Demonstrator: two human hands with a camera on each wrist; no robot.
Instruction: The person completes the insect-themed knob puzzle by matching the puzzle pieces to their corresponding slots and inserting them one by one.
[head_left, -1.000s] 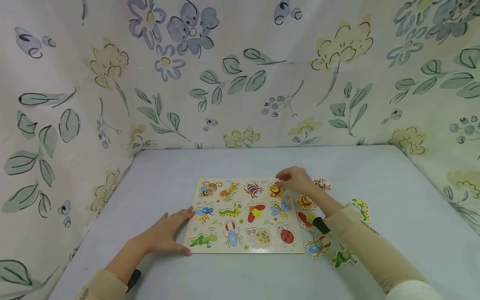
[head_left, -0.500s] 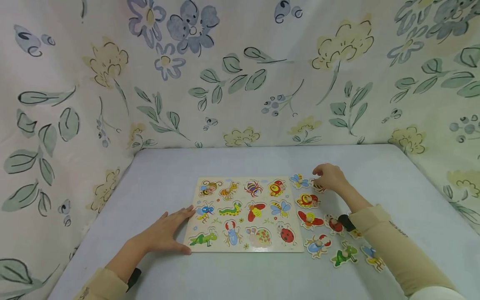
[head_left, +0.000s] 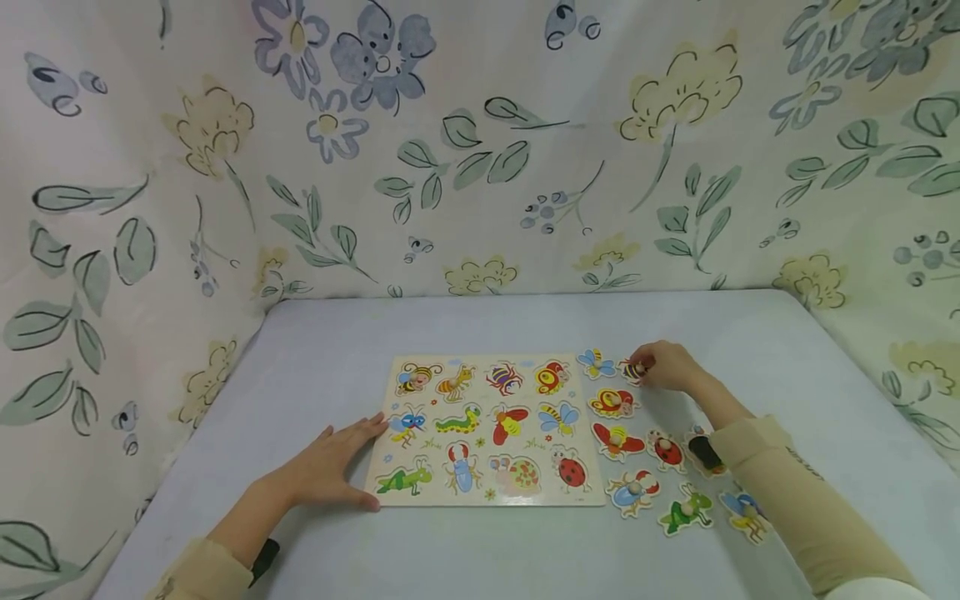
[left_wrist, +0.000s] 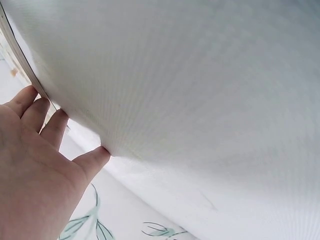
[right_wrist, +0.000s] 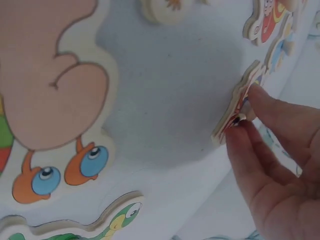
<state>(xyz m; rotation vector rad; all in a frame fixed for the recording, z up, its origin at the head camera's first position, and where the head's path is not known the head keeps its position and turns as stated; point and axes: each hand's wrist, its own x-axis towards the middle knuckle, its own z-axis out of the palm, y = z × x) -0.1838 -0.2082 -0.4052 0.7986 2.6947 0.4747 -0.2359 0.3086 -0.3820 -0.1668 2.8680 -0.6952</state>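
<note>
"question: what did the right hand (head_left: pixel 666 367) hold?"

"it pinched the spider piece (head_left: pixel 632 372) between thumb and fingers, just right of the dragonfly piece (head_left: pixel 596 364), at the far side of the loose pieces (head_left: pixel 667 451) on the tabletop (head_left: pixel 465 554)."

"and the left hand (head_left: pixel 330 467)?"

"spread wide, it touched the left edge of the puzzle board (head_left: pixel 482 393), which lay flat."
</note>
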